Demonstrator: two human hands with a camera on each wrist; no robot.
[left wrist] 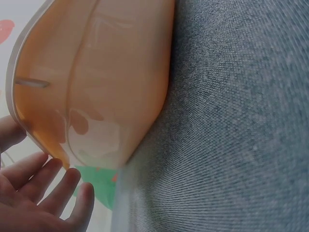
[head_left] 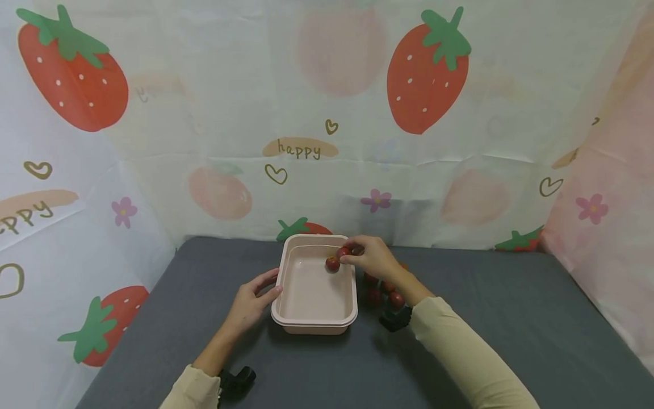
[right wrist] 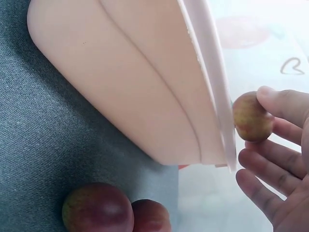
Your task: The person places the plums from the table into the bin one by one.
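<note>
A pale pink rectangular plastic box (head_left: pixel 314 295) stands on the grey cloth. My left hand (head_left: pixel 254 298) rests against its left rim; in the left wrist view the fingers (left wrist: pixel 58 193) are extended and slightly spread beside the box's wall. At the far right corner of the box, my right hand (head_left: pixel 370 258) pinches a small red-green plum (right wrist: pixel 252 117) between thumb and fingers, just above the rim. Inside the box lies another plum (head_left: pixel 332 264). Several more plums (head_left: pixel 395 300) sit on the cloth right of the box, partly hidden under my right forearm.
Grey cloth (head_left: pixel 485 318) covers the table around the box. Behind and at both sides hangs a white sheet (head_left: pixel 230 113) printed with strawberries, hearts and flowers. A black wrist camera (head_left: pixel 395 319) hangs below the right wrist, close to the loose plums.
</note>
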